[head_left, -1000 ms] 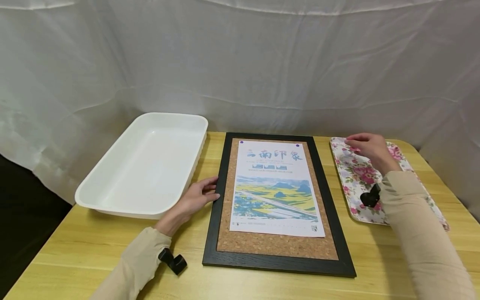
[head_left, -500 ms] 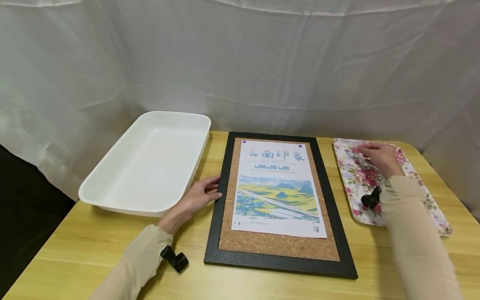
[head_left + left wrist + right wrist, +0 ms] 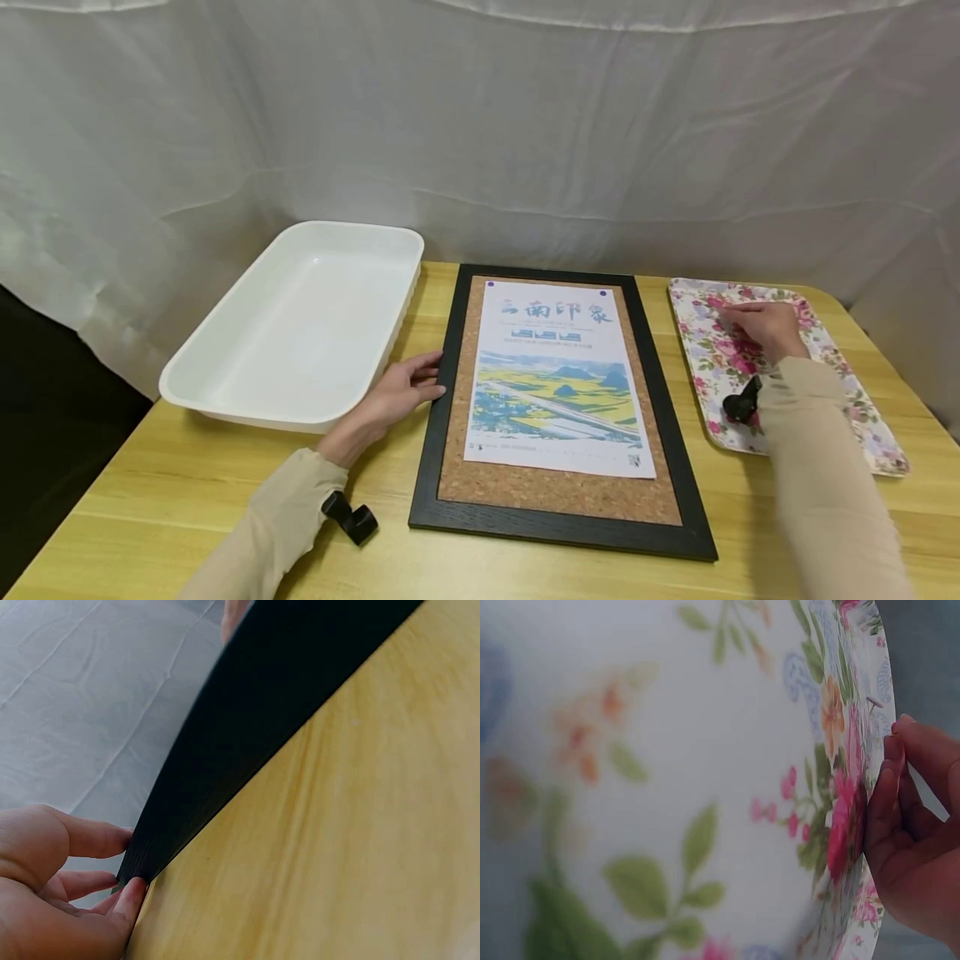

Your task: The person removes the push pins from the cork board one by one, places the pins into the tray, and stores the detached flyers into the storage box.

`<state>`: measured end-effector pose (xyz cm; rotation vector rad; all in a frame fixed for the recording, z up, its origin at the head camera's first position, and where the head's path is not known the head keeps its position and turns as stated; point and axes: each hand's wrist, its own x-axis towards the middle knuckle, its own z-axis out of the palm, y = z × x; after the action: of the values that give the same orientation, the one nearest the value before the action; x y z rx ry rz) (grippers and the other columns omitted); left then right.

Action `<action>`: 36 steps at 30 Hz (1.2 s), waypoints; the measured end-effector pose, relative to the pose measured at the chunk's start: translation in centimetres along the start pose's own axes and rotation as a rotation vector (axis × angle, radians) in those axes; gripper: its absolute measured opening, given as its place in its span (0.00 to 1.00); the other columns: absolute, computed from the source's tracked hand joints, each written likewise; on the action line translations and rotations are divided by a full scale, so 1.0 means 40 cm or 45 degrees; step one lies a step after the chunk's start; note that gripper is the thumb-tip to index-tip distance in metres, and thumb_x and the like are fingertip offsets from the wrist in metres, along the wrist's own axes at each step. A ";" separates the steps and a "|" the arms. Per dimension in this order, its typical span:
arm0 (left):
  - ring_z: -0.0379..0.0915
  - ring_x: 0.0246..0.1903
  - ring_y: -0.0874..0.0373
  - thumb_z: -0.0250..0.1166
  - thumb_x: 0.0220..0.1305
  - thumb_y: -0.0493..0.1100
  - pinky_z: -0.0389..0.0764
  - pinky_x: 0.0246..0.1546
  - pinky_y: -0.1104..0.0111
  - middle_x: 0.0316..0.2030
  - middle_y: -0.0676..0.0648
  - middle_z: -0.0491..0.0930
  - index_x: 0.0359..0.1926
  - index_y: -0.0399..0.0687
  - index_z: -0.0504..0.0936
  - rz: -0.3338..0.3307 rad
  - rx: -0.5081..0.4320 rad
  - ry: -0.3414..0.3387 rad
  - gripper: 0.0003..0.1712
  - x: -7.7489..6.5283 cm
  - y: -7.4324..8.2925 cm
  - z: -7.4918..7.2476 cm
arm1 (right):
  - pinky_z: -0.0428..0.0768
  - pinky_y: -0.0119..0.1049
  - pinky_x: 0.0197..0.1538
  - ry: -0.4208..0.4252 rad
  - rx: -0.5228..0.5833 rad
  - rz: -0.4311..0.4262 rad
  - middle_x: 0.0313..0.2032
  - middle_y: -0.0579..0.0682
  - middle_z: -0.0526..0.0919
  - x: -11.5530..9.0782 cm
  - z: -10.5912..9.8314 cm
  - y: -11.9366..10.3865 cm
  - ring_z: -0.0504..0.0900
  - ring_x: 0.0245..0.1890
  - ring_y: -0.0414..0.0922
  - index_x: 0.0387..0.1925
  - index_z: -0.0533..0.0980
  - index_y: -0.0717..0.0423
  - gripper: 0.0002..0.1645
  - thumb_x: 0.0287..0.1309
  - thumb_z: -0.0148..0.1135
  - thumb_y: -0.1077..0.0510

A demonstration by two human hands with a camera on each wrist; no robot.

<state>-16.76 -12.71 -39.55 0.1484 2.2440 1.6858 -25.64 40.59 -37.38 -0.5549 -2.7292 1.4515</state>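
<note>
In the head view, a black-framed cork board (image 3: 558, 492) lies flat on the worktop (image 3: 225, 492), reaching from near its far edge toward its near edge. On the cork is a printed sheet (image 3: 560, 379), with 2 purple pins (image 3: 491, 284) at its 2 top corners. The left hand (image 3: 395, 396) touches the board's left side, its fingers extended and slightly apart. A white basin (image 3: 288, 333) stands toward the worktop's far left corner. Toward the far right corner lies a floral tray (image 3: 716, 375), with the right hand (image 3: 767, 327) reaching over it.

In the left wrist view, the thumb (image 3: 132, 896) is low, where the frame meets the worktop, and the index finger (image 3: 105, 838) touches the frame higher up.

In the right wrist view, the right grip's fingertips are close together at the tray's rim, with a small red spot (image 3: 895, 728) beside them; I cannot tell whether they clamp anything. A thin metallic piece (image 3: 874, 703) shows nearby against the tray.
</note>
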 end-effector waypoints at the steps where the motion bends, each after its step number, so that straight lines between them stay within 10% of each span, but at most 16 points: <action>1: 0.65 0.62 0.42 0.59 0.67 0.30 0.73 0.59 0.59 0.62 0.33 0.66 0.73 0.37 0.57 0.001 -0.001 0.001 0.35 0.000 0.000 0.000 | 0.75 0.27 0.28 0.006 -0.016 -0.003 0.22 0.31 0.76 0.001 0.002 0.001 0.74 0.26 0.31 0.21 0.81 0.32 0.11 0.60 0.64 0.47; 7: 0.64 0.62 0.41 0.59 0.67 0.30 0.73 0.59 0.59 0.62 0.33 0.66 0.73 0.37 0.57 -0.003 -0.003 0.000 0.36 -0.003 0.002 0.000 | 0.75 0.24 0.26 0.036 -0.051 -0.018 0.21 0.30 0.75 0.001 0.013 0.006 0.74 0.24 0.29 0.27 0.84 0.38 0.06 0.59 0.66 0.49; 12: 0.64 0.62 0.41 0.59 0.67 0.30 0.72 0.59 0.59 0.63 0.33 0.65 0.73 0.38 0.57 -0.005 0.000 0.000 0.35 -0.004 0.003 0.000 | 0.76 0.27 0.24 0.050 -0.034 -0.054 0.19 0.32 0.77 -0.001 0.021 0.005 0.76 0.22 0.31 0.43 0.84 0.64 0.18 0.60 0.66 0.53; 20: 0.64 0.63 0.41 0.59 0.67 0.30 0.72 0.59 0.59 0.63 0.33 0.65 0.73 0.38 0.57 -0.001 0.004 -0.003 0.36 -0.003 0.003 -0.002 | 0.77 0.28 0.23 0.050 -0.002 -0.021 0.18 0.33 0.78 0.000 0.020 0.001 0.77 0.21 0.32 0.30 0.83 0.48 0.04 0.59 0.66 0.55; 36: 0.64 0.62 0.41 0.59 0.67 0.31 0.73 0.58 0.59 0.62 0.33 0.66 0.73 0.38 0.58 0.002 0.006 -0.006 0.35 0.001 0.000 0.000 | 0.77 0.29 0.24 0.036 -0.062 0.007 0.21 0.36 0.78 -0.010 0.016 -0.005 0.75 0.23 0.36 0.52 0.76 0.73 0.27 0.62 0.64 0.53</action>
<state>-16.78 -12.69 -39.54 0.1549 2.2446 1.6793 -25.44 39.86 -37.50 -0.5805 -2.7508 1.3707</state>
